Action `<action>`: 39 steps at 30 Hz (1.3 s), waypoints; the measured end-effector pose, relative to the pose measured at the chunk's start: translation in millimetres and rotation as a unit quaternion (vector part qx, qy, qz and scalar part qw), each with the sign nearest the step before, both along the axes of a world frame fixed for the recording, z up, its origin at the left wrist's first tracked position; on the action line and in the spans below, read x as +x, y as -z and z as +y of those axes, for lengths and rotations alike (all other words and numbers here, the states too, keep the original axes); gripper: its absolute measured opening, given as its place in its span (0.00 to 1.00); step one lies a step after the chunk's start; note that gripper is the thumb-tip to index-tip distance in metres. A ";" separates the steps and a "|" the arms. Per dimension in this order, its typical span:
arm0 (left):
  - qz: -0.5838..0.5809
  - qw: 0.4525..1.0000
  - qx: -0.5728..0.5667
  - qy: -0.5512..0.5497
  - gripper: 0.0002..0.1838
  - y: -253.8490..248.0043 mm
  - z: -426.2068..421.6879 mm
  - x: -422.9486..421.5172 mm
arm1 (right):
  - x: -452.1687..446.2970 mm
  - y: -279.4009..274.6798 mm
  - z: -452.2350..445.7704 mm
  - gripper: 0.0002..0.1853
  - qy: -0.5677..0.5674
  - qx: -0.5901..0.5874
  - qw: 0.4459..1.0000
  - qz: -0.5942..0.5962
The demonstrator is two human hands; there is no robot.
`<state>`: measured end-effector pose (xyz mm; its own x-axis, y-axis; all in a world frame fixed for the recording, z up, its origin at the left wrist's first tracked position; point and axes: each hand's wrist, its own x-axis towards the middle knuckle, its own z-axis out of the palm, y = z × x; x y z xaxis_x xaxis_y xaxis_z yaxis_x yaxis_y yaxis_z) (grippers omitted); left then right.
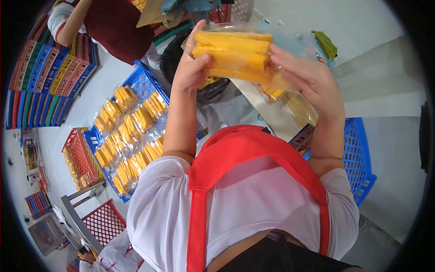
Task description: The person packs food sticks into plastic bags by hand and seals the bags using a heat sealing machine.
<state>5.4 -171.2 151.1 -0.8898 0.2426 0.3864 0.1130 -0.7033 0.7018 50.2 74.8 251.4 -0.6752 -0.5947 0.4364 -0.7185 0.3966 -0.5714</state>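
Observation:
A clear plastic bag of long yellow sticks [233, 47] is held up in front of me, with the sticks lying lengthwise across it. My left hand [194, 63] is closed round its left end, the thumb pressed over the front. At the other end, the fingers of my right hand [310, 77] bend in against the plastic; they are slightly blurred and the thumb is hidden. Below the right hand, more yellow sticks in clear plastic [273, 92] show at the edge of a pale worktable [258, 102].
Many bagged yellow sticks [129, 131] fill a blue crate [90, 138] to my left. A black-lined bin [174, 56] stands ahead. Another blue crate [358, 158] is at my right. Stacked coloured crates [50, 68] and a co-worker in a dark apron [113, 27] are at far left.

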 end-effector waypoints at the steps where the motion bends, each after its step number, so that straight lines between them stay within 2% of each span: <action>1: 0.001 1.000 0.000 0.003 0.45 2.0 1.5 -0.9 | -3.8 1.5 1.1 0.21 0.000 0.009 1.000 0.015; 4: -0.034 0.999 0.014 0.014 0.40 6.2 5.4 -3.4 | -3.7 -2.5 5.7 0.19 -0.027 -0.037 0.998 -0.051; 6: -0.113 0.993 -0.003 0.017 0.33 6.6 8.6 -2.2 | -3.1 -3.3 6.3 0.19 -0.037 -0.035 0.996 -0.075; 7: -0.114 0.993 -0.002 0.017 0.33 6.6 8.6 -1.8 | -3.0 -3.5 6.2 0.19 -0.046 -0.034 0.993 -0.099; 9: -0.196 0.978 -0.012 0.075 0.25 6.1 8.8 -1.8 | -6.3 -4.3 1.2 0.18 -0.027 0.005 0.993 -0.118; 11: -0.210 0.972 0.010 0.100 0.22 6.7 8.1 -0.9 | -13.0 -3.0 0.4 0.17 -0.008 0.044 0.990 -0.135; 12: -0.224 0.966 0.031 0.123 0.19 7.1 7.5 -0.3 | -17.3 -0.6 2.9 0.18 -0.037 0.035 0.988 -0.147; 14: -0.215 0.968 0.034 0.125 0.20 7.5 7.0 1.1 | -19.2 -3.1 6.1 0.18 -0.067 0.026 0.985 -0.159; 16: -0.208 0.969 0.037 0.126 0.21 9.2 4.9 3.1 | -18.2 -11.8 7.6 0.16 -0.042 -0.055 0.940 -0.333; 20: -0.239 0.962 0.064 0.116 0.23 17.6 -4.9 0.4 | -20.9 -5.1 13.2 0.16 -0.075 -0.111 0.936 -0.326; 22: -0.252 0.956 0.074 0.130 0.23 19.1 -5.0 0.7 | -20.5 -8.9 9.2 0.16 -0.107 -0.007 0.937 -0.332; 26: -0.276 0.945 0.074 0.161 0.24 24.4 2.1 0.8 | -17.1 -8.1 1.0 0.17 -0.101 0.027 0.934 -0.341; 28: -0.289 0.916 0.138 0.241 0.24 27.9 7.1 0.8 | -17.4 -7.0 0.4 0.17 -0.075 -0.003 0.934 -0.349; 29: -0.307 0.916 0.121 0.227 0.25 35.6 8.4 -1.9 | -21.6 -8.2 1.8 0.17 -0.075 -0.004 0.934 -0.348; 31: -0.333 0.910 0.122 0.213 0.26 37.4 11.1 -1.3 | -32.4 -13.2 8.1 0.17 -0.085 -0.096 0.921 -0.369; 32: -0.359 0.904 0.124 0.199 0.27 37.7 11.2 -2.3 | -32.6 -16.3 10.1 0.17 -0.086 -0.096 0.922 -0.366; 34: -0.349 0.899 0.126 0.230 0.27 42.0 10.9 -4.4 | -30.9 -24.7 11.0 0.15 -0.127 -0.001 0.944 -0.305; 35: -0.349 0.897 0.139 0.233 0.28 43.7 12.3 -4.7 | -27.9 -29.8 9.1 0.15 -0.127 -0.002 0.944 -0.303; 37: -0.348 0.895 0.150 0.236 0.28 45.7 13.2 -5.6 | -13.8 -41.6 -5.5 0.17 -0.112 0.167 0.962 -0.185; 38: -0.325 0.896 0.172 0.250 0.29 46.9 13.4 -6.0 | -8.6 -41.2 -9.5 0.17 -0.111 0.166 0.962 -0.185; 39: -0.302 0.895 0.193 0.265 0.29 44.0 14.3 -5.3 | -4.1 -40.1 -12.9 0.17 -0.098 0.215 0.963 -0.132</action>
<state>0.1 -156.9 107.1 -0.7640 0.6450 0.0192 -0.6268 -0.7489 0.2151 46.1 61.9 291.4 -0.5862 -0.8086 -0.0499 -0.6548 0.5092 -0.5585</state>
